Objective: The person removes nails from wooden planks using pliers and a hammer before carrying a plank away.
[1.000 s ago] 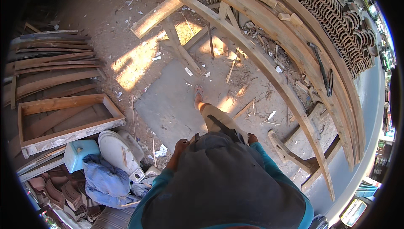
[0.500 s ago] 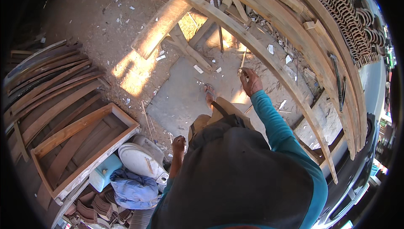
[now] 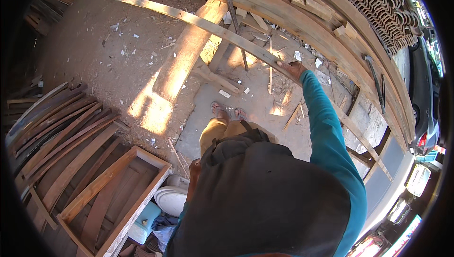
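A long narrow wooden plank (image 3: 189, 18) slants from the upper left down to the right, across the pile of boards' near side. My right hand (image 3: 293, 69), its arm stretched forward in a blue sleeve, grips this plank near its middle, fingers over the edge. Low beside my body is my left hand (image 3: 195, 168), largely hidden by my dark top, so its fingers do not show clearly. Just beyond the plank, a dark crowbar (image 3: 231, 9) with a hooked end leans over it. A thick squared timber (image 3: 177, 75) lies on the ground under the plank.
Long boards (image 3: 326, 54) are stacked at the right, with a hammer (image 3: 375, 80) on them. Behind stand curved roof tiles (image 3: 364, 11); a dark car (image 3: 424, 101) is farther right. At left lie weathered planks (image 3: 71, 150), a wooden frame (image 3: 113, 235) and a white ceramic piece (image 3: 170, 201).
My right hand has gone from loosely raised above the floor to gripping the long plank. The view has shifted, and the left hand has drawn in closer to my body.
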